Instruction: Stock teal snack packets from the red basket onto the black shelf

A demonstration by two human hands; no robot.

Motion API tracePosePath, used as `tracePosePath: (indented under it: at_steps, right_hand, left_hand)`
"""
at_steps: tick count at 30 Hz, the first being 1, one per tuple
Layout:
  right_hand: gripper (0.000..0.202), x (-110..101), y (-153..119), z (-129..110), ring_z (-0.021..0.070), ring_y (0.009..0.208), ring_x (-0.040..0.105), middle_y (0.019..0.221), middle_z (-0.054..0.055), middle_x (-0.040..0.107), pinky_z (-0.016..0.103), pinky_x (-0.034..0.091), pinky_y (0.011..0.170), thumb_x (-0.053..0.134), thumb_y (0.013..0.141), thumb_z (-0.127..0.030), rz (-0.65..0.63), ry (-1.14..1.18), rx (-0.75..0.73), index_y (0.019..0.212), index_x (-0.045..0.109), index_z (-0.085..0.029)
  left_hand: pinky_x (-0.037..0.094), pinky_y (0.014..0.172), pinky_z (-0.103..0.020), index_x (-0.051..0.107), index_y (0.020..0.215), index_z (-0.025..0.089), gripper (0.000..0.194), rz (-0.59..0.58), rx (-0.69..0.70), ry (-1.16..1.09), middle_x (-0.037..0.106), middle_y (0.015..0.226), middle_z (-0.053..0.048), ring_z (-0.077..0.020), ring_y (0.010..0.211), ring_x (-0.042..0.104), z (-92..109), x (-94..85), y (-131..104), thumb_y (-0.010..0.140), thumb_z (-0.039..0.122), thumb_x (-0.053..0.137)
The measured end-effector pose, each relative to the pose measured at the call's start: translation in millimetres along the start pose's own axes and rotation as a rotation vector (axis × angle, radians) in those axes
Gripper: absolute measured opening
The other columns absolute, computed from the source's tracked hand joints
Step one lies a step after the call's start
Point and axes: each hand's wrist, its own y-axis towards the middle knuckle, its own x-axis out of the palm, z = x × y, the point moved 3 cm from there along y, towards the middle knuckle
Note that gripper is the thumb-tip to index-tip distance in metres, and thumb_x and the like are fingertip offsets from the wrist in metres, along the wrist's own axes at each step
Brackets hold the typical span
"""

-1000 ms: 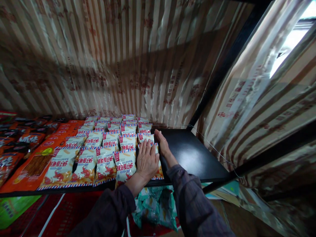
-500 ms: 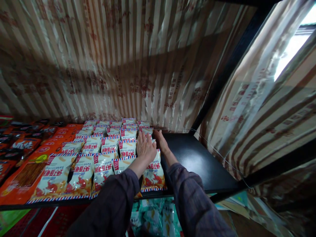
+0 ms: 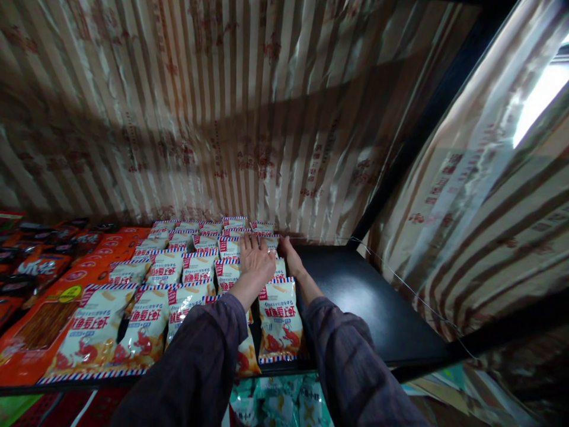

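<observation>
Rows of white snack bags (image 3: 146,320) with red lettering and red-white-blue striped edges lie on a black shelf. My left hand (image 3: 256,264) rests palm down on bags in the right-hand rows, fingers stretched toward the back. Along the right side of the last row, my right hand (image 3: 294,261) stands on edge with its fingers pointing to the back; part of it is hidden by the bags. Between my forearms lies a front snack bag (image 3: 281,320), close to the shelf's front edge. My sleeves cover parts of other front bags.
Orange snack packs (image 3: 53,317) and dark-and-orange packs (image 3: 40,264) lie to the left. Black shelf surface (image 3: 364,302) extends right toward a slanted post (image 3: 400,154) and a thin wire (image 3: 400,281). Striped sheeting (image 3: 267,118) hangs behind. Teal packets (image 3: 280,406) sit below.
My left hand has shifted slightly left over the bags, fingers still stretched. My right hand stays beside the row. The camera view has shifted a little.
</observation>
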Motion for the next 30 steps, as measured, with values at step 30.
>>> tracePosePath:
  at_steps: [30]
  right_hand:
    - [0.062,-21.4,-62.3,-49.7,0.0223,0.13,0.042,0.137,0.008,0.05,0.044,0.027,0.112,0.044,0.086,-0.058,0.232,-0.486,-0.318,0.133,0.046,-0.018]
  left_hand:
    - [0.017,0.113,-0.049,0.057,0.12,0.013,0.04,-0.109,0.05,-0.01,0.042,0.141,-0.014,-0.0288,0.139,0.022,-4.3,-51.2,-21.3,0.087,0.03,0.04]
